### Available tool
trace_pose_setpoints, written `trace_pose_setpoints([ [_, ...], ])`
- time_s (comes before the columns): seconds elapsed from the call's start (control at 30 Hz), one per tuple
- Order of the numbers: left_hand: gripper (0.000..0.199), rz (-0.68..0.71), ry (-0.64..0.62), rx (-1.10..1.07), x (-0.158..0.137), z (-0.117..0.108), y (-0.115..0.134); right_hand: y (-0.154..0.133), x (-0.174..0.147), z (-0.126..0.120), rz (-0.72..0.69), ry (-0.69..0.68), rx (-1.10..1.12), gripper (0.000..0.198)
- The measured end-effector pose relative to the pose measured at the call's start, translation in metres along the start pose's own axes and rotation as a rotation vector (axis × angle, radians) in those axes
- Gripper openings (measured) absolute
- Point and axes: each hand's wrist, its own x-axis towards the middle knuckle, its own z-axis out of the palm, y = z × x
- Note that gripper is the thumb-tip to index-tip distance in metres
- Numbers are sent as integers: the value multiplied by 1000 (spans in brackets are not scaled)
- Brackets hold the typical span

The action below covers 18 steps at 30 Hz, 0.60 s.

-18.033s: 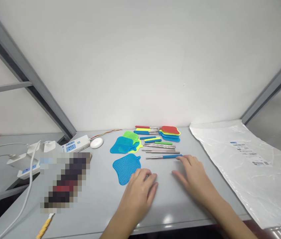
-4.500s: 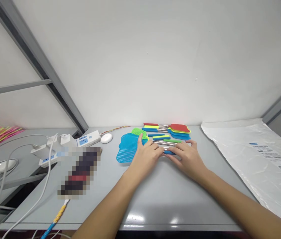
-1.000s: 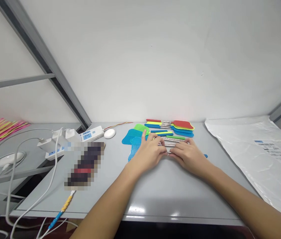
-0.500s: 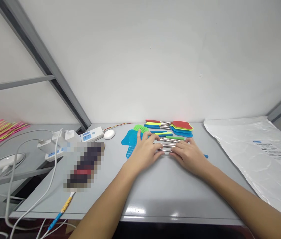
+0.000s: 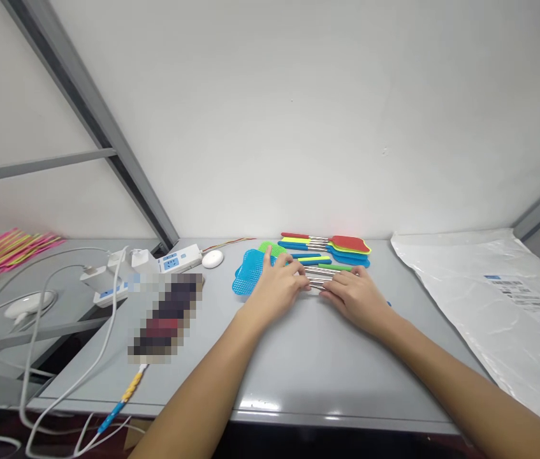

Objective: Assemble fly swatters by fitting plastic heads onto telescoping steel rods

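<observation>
Several fly swatters lie in front of me, their shiny metal rods running between my two hands. My left hand is closed around the rods near the swatter heads. From under it stick out overlapping blue heads and a green mesh head. My right hand grips the other end of the rods, hiding most of the handles. A blue handle tip peeks out past it. Just behind lie a green handle and blue and yellow handles.
Stacked fly swatters, red, yellow and blue, lie against the wall. A large white plastic bag covers the right side. To the left are a blurred phone-like object, a power strip, a round white device and cables.
The blue heads by my left hand have come closer together and turned. The blue handle tip by my right hand has shifted left, and my hands are slightly nearer each other.
</observation>
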Motion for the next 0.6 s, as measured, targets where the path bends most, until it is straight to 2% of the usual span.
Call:
trace_pose_setpoints([
  [0.17,22,-41,-4,25,-3,-1,-3,8,-5,-1,27,32,11,28],
  [0.5,22,17,-33,17,3,15,25,5,-6,1,-7,-13,37,28],
  [0.6,26,-48,-2,50,3,10,24,8,-7,2,50,-3,58,27],
])
